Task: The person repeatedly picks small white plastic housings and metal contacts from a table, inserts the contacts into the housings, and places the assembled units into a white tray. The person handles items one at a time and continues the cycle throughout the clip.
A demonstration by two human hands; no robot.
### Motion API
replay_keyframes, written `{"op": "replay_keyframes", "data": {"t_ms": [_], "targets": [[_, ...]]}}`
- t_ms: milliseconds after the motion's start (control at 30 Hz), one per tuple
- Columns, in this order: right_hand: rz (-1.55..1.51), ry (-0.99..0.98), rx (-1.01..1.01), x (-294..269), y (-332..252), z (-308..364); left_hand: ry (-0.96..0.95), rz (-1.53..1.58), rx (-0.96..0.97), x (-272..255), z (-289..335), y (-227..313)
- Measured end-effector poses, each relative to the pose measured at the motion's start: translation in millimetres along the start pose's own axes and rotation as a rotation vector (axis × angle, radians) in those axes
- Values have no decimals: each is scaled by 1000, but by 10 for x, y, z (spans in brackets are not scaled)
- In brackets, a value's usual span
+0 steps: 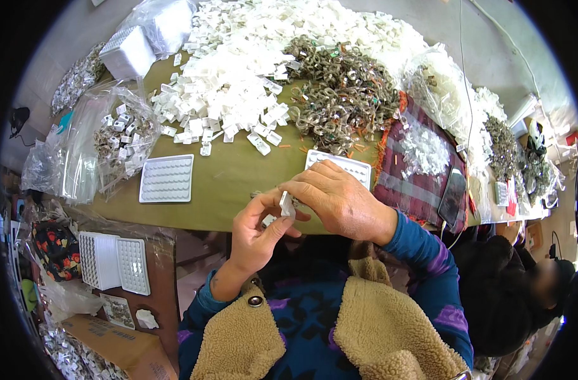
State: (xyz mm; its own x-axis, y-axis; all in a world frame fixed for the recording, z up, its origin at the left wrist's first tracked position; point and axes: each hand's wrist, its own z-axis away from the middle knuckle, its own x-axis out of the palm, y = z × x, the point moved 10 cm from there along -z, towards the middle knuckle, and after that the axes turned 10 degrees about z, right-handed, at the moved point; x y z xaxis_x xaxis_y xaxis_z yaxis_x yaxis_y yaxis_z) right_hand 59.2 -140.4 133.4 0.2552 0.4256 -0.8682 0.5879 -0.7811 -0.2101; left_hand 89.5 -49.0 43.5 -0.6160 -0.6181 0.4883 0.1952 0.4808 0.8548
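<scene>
My left hand is closed, holding a small white plastic housing upright between thumb and fingers above the table's front edge. Another small whitish piece shows among the fingers of that hand. Curled over from the right, my right hand has its fingertips at the housing; they look pinched together, and whatever they hold is hidden. Just behind the right hand lies a white ridged tray, partly covered by it. A second white tray, with rows of small hollows, lies to the left on the green tabletop.
A large heap of white plastic housings spreads across the back, beside a pile of coiled grey cables. Right of them, a plaid cloth carries small clear parts and a phone. Stacked trays stand lower left. Another person sits at right.
</scene>
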Motion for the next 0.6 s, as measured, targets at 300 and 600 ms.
{"op": "replay_keyframes", "data": {"t_ms": [300, 600], "targets": [[-155, 246, 196, -157, 93, 531, 34, -108, 51, 107, 164, -22], [-1015, 341, 979, 445, 300, 1259, -44, -745, 323, 470, 204, 138]]}}
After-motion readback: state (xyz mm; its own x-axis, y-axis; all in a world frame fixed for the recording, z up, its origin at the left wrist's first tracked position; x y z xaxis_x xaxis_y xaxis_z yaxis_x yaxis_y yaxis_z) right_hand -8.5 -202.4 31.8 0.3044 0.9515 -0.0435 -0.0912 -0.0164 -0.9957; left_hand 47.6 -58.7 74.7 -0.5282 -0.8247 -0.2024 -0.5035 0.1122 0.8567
